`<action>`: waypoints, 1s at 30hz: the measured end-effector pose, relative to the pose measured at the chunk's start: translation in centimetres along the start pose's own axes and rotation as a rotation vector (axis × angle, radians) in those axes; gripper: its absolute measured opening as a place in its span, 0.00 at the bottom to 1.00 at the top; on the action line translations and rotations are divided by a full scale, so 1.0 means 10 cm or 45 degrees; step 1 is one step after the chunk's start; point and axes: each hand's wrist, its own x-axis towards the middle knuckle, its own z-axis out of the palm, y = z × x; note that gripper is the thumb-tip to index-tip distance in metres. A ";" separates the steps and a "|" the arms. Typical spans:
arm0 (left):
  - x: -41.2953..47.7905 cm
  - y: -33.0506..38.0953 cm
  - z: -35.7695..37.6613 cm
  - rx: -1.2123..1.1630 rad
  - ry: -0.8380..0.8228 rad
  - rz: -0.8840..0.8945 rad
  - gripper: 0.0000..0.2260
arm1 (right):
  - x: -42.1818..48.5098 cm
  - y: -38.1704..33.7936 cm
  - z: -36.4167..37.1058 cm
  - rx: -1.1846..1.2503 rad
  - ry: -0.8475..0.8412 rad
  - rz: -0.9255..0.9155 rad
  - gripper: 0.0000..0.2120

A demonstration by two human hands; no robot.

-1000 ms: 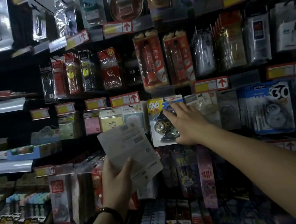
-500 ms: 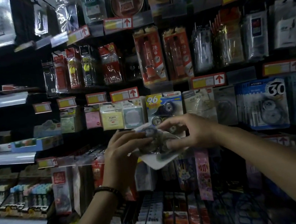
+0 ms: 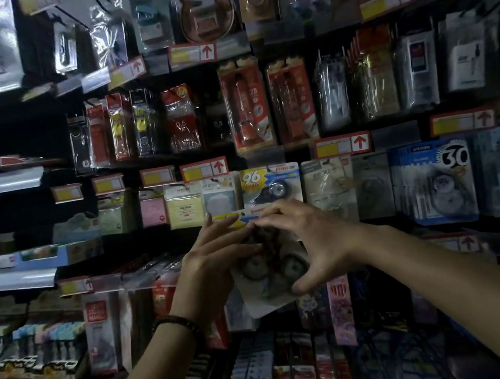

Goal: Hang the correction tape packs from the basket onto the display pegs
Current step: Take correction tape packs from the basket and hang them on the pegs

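Note:
Both hands hold one correction tape pack, a card with two round tape reels under clear plastic, just below the peg row. My left hand grips its left side, fingers reaching over the top edge. My right hand grips it from the right, thumb under the lower reels. Directly above hangs a matching pack with a yellow "96" on a display peg. The basket is not in view.
Pegboard wall full of hanging stationery: blue "30" tape packs at right, red pencil packs above, sticky notes at left. Metal shelves with boxed goods stand at far left. More packs hang below the hands.
My right hand left the hanging "96" pack and came down to the pack in my left hand. The pack has been turned face forward and raised toward the peg row.

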 end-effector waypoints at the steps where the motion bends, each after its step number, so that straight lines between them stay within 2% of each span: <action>1: 0.00 -0.03 0.00 0.054 -0.064 -0.023 0.13 | 0.01 0.01 0.01 -0.077 0.026 0.007 0.57; 4: -0.06 -0.08 -0.01 0.224 -0.261 -0.202 0.31 | 0.06 0.03 0.04 -0.270 0.087 0.123 0.58; 6: -0.12 -0.06 -0.03 0.257 -0.353 -0.356 0.35 | 0.11 0.05 0.08 -0.348 0.122 0.218 0.58; 15: -0.16 0.05 0.05 0.226 -0.531 -0.407 0.21 | 0.40 0.12 0.25 -0.663 0.223 0.332 0.57; 22: -0.08 0.09 0.17 0.367 -0.641 -0.376 0.25 | 0.53 0.18 0.26 -0.711 0.319 0.491 0.56; 30: -0.04 0.12 0.19 0.426 -0.725 -0.386 0.24 | 0.53 0.22 0.21 -0.702 0.284 0.491 0.55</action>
